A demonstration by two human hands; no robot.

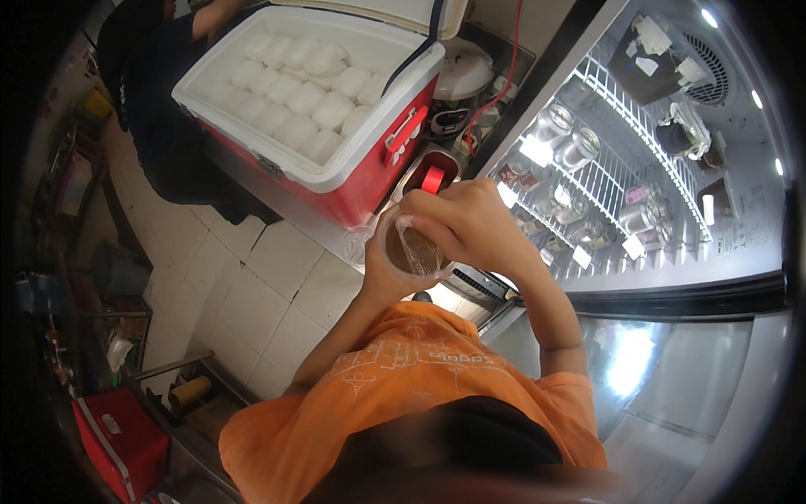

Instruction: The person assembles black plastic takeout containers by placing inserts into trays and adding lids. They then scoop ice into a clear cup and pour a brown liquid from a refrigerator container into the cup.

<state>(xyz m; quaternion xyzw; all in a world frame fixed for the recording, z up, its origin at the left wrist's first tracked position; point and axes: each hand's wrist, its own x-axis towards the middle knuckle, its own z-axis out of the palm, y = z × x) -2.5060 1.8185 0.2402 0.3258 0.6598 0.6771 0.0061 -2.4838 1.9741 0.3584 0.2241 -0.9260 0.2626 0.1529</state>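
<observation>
My left hand (388,281) wraps around a clear round tub (388,244) with something brown inside, held in front of my chest. My right hand (470,220) reaches over the tub's rim from the right, its fingers closed on a crinkled clear plastic film (417,249) that lies across the opening. Just beyond the hands is a metal container with a red object (432,179) in it; what that object is, I cannot make out. Beside my left hand, a small clear cup (356,245) stands on the metal counter edge.
An open red-and-white cooler (369,191) holds rows of white rounded lumps (294,99). At right, an open lit refrigerator has wire shelves (604,197) with jars and tins. A rice cooker (460,71) stands behind. Another person (172,126) works at far left. A red cool box (126,445) sits lower left.
</observation>
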